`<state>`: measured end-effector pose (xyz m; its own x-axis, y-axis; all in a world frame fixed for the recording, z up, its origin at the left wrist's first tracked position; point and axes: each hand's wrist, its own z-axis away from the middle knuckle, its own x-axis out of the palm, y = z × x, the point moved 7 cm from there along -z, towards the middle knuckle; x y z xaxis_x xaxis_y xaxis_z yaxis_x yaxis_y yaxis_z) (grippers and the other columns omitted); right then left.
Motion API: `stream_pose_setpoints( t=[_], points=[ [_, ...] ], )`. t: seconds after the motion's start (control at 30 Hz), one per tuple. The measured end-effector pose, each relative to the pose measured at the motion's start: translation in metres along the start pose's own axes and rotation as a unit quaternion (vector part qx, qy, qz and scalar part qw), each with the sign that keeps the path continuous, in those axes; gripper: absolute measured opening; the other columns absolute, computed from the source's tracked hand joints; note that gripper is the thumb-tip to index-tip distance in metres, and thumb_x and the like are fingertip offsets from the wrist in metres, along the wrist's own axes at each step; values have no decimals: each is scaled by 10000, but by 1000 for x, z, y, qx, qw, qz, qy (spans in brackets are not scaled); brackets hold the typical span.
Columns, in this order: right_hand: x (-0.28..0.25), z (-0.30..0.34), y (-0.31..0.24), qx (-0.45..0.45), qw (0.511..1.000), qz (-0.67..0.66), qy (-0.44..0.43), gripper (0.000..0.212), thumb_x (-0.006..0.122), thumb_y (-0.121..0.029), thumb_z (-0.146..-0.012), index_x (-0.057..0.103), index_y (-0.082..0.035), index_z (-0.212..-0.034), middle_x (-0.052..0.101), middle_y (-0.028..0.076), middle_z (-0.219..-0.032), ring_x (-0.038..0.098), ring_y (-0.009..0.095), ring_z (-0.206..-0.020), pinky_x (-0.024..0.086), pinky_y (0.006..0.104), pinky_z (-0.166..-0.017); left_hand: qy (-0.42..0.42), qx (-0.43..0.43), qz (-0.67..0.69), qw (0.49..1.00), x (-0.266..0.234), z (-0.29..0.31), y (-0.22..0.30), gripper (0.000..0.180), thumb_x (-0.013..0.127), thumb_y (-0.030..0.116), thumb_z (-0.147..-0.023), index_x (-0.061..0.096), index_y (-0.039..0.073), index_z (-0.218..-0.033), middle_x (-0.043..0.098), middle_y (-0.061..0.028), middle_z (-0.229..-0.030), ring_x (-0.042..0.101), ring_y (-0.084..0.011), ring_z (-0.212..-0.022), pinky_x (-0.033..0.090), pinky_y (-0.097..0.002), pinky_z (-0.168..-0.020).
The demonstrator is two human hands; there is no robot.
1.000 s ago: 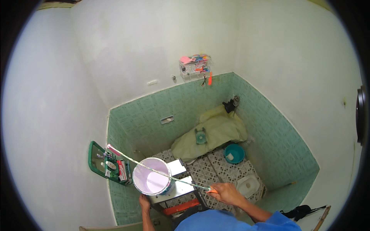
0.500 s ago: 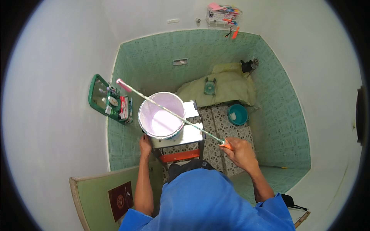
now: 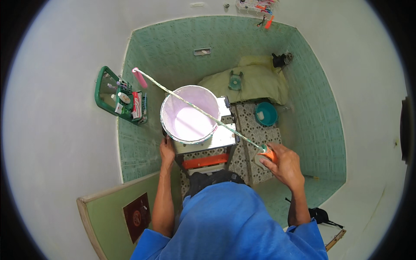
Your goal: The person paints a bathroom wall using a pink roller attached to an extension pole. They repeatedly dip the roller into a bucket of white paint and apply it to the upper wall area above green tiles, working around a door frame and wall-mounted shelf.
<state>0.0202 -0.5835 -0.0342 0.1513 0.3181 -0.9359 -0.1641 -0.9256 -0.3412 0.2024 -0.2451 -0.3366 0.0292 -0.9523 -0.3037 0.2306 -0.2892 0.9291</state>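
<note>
My right hand (image 3: 287, 167) is closed round the orange handle of a paint roller (image 3: 195, 107). Its long, paint-spattered rod reaches left across the mouth of a bucket (image 3: 163, 119), and the narrow pink roller sleeve (image 3: 140, 78) hangs in the air beyond the far left rim. White paint (image 3: 190, 124) lies inside the bucket, which stands on top of a stepladder (image 3: 203, 146) in front of me. My left hand (image 3: 167, 151) grips the stepladder's left edge, just below the bucket; its fingertips are partly hidden.
A green-framed mirror shelf (image 3: 102, 104) with toiletries hangs on the left wall. Behind the ladder, a yellowish sheet (image 3: 260, 82) covers something, with a teal basin (image 3: 274, 116) on the patterned floor. A green door (image 3: 104, 216) stands near left; a wire rack (image 3: 255, 6) hangs high up.
My right hand has moved right with the roller handle, and the pink sleeve now hangs turned more downward. The whole view has shifted. My left hand stays at the ladder's edge.
</note>
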Motion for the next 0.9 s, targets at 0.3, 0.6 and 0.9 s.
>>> stream_pose_setpoints(
  t=[0.3,0.6,0.9],
  points=[
    [40,53,-72,-127,970,-206,13,454,716,-347,-786,596,-40,-1099,632,134,-981,612,300,-869,487,387,-737,-25,8,15,1000,-3,0,-9,395,431,265,-957,534,-75,-1129,600,-111,-903,518,-170,-808,418,-294,-722],
    [208,45,36,218,941,-254,-38,660,719,-406,-768,494,-18,-1252,592,166,-1046,598,321,-971,482,405,-844,-88,-55,7,995,-7,11,18,293,396,113,-919,543,-56,-1107,600,-84,-974,531,-162,-834,423,-287,-718],
    [237,4,61,264,904,-323,-96,923,659,-539,-762,289,7,-1408,360,249,-1366,363,401,-1286,316,455,-1065,-59,-39,-28,997,-15,13,28,189,444,116,-952,560,-17,-1017,547,-30,-802,490,-131,-675,390,-289,-570]
  ],
)
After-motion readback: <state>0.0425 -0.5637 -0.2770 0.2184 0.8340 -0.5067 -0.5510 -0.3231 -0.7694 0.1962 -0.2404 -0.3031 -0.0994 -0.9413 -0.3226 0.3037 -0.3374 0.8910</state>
